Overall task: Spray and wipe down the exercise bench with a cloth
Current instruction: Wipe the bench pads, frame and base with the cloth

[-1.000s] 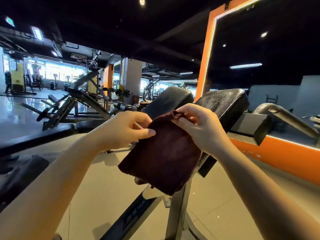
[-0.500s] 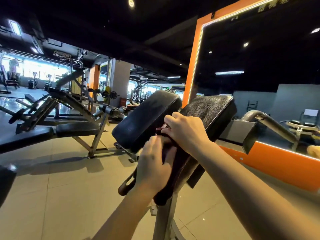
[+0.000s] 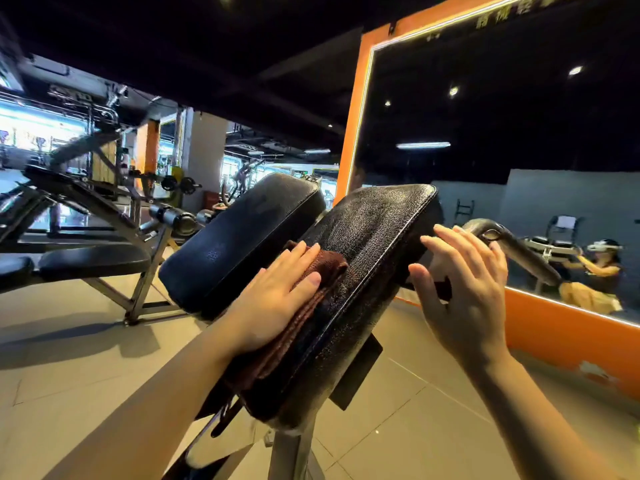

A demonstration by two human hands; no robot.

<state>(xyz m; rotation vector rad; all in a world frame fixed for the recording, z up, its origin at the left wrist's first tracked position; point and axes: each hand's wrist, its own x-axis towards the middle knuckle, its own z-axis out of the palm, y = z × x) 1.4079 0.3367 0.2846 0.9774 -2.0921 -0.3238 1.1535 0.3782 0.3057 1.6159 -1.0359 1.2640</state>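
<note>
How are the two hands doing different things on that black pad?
The left hand lies flat, pressing the brown cloth onto the right pad; the right hand holds nothing. The left hand sits on the pad's face, the right hand at its outer edge. Both have open fingers.

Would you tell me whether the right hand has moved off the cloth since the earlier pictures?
Yes. The right hand has left the cloth and shifted rightward, past the right pad's outer edge.

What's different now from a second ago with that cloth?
Both hands held the brown cloth up; now the left hand presses it flat on the right bench pad. The right hand has let go, fingers spread. The bench stayed put.
</note>
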